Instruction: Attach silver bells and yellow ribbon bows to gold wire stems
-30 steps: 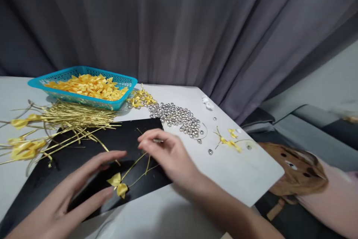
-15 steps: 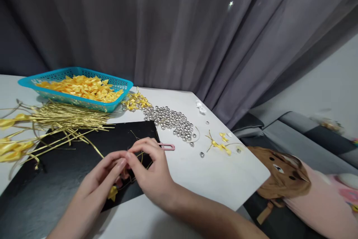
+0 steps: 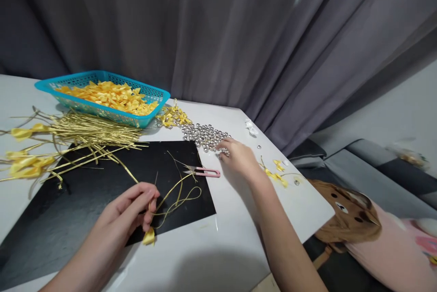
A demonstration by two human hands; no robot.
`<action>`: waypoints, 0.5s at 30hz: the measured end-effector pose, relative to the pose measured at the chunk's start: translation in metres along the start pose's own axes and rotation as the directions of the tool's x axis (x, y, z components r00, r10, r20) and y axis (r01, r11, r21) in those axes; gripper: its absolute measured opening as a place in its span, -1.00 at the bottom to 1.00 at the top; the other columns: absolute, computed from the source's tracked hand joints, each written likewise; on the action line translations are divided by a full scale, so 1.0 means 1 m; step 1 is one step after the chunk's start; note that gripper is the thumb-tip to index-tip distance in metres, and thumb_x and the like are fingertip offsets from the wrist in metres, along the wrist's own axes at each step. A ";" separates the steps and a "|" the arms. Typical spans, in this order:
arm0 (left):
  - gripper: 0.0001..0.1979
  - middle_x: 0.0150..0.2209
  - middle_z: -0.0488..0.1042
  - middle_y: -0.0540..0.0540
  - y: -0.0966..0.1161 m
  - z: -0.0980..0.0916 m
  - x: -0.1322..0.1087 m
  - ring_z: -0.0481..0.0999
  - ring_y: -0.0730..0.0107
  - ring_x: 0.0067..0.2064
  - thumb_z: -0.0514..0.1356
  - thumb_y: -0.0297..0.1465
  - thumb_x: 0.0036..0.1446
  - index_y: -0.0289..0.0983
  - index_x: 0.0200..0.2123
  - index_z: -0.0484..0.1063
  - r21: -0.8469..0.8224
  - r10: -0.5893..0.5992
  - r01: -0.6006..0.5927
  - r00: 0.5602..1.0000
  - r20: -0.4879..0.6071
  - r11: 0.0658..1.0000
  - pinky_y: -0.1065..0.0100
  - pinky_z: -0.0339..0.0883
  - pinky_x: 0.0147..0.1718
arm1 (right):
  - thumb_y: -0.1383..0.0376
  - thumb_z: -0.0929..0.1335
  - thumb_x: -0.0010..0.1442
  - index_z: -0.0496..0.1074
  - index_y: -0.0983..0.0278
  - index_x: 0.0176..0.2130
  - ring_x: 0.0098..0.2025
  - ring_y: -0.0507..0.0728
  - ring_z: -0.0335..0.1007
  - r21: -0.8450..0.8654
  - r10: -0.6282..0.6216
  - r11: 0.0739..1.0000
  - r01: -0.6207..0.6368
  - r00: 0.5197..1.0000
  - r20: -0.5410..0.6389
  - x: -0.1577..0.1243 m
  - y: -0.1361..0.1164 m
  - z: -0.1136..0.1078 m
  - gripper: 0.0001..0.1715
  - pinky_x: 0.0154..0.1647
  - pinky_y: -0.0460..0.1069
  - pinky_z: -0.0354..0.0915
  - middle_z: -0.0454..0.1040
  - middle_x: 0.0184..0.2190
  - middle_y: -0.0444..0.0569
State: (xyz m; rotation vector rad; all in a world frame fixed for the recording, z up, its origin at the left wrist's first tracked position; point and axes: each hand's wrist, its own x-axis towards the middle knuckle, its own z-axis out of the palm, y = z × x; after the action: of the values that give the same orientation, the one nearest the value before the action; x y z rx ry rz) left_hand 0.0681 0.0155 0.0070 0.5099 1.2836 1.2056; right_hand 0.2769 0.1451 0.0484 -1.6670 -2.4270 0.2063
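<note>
My left hand (image 3: 136, 205) is closed in a pinch above the black mat (image 3: 102, 192). From its fingertips a thin needle (image 3: 156, 178) points up, and looped gold cord (image 3: 180, 196) trails out to the right. A yellow ribbon bow (image 3: 149, 237) hangs just below these fingers. My right hand (image 3: 237, 157) is at the right edge of a pile of silver beads (image 3: 205, 136), thumb and fingers apart with beads between them. Pink-handled thread snips (image 3: 203, 171) lie across the mat's right edge, between both hands.
A blue basket (image 3: 136, 121) full of yellow ribbon pieces (image 3: 109, 96) stands at the back left. Before it lies a bundle of gold cords (image 3: 99, 130). Yellow bows (image 3: 30, 164) are at left, others (image 3: 276, 176) at right. A grey curtain (image 3: 211, 32) hangs behind the table.
My right hand has left the left hand's fingertips and moved right and away from me to the silver beads. The snips and the gold cord loops are now uncovered. The view has shifted slightly.
</note>
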 end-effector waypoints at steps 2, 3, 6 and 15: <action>-0.50 -0.62 0.31 0.09 -0.002 -0.003 0.001 0.20 0.59 -0.60 0.41 -0.03 -0.41 -0.27 -0.49 0.42 0.016 0.009 -0.009 1.000 0.021 1.000 0.54 0.10 -0.64 | 0.46 0.28 0.10 0.51 0.27 -0.21 -0.08 0.20 0.39 -0.048 0.055 0.997 -0.053 0.998 0.026 0.003 0.020 -0.003 -0.72 -0.19 0.02 0.21 0.47 -0.09 0.06; -0.50 -0.62 0.31 0.09 -0.003 -0.004 0.002 0.19 0.59 -0.60 0.41 -0.02 -0.40 -0.27 -0.49 0.43 0.029 0.019 -0.020 0.999 0.036 0.999 0.54 0.09 -0.64 | 0.44 0.30 0.09 0.53 0.26 -0.22 -0.09 0.21 0.39 -0.059 0.065 0.996 -0.063 0.997 0.041 0.004 0.025 -0.002 -0.73 -0.20 0.01 0.20 0.47 -0.10 0.05; -0.52 -0.63 0.31 0.09 -0.005 -0.005 0.004 0.20 0.59 -0.61 0.38 0.00 -0.33 -0.27 -0.48 0.44 0.069 0.066 -0.071 0.995 0.079 0.995 0.54 0.09 -0.64 | 0.39 0.32 0.08 0.53 0.19 -0.17 -0.10 0.19 0.39 -0.059 0.064 0.996 -0.060 0.996 0.068 0.004 0.030 0.005 -0.69 -0.23 -0.01 0.19 0.46 -0.09 0.01; -0.61 -0.62 0.28 0.08 -0.008 -0.007 0.006 0.20 0.55 -0.60 0.29 -0.02 -0.12 -0.25 -0.48 0.41 0.151 0.119 -0.138 0.985 0.129 0.979 0.51 0.10 -0.63 | 0.34 0.31 0.13 0.55 0.27 -0.31 -0.17 0.15 0.38 0.126 -0.039 0.991 0.033 0.998 0.043 0.009 0.027 0.011 -0.80 -0.21 0.00 0.20 0.50 -0.22 0.02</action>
State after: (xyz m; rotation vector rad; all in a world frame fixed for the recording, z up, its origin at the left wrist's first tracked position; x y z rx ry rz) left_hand 0.0644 0.0153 -0.0045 0.7803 1.2657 1.1659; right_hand 0.2955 0.1628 0.0321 -1.5804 -2.4194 0.3865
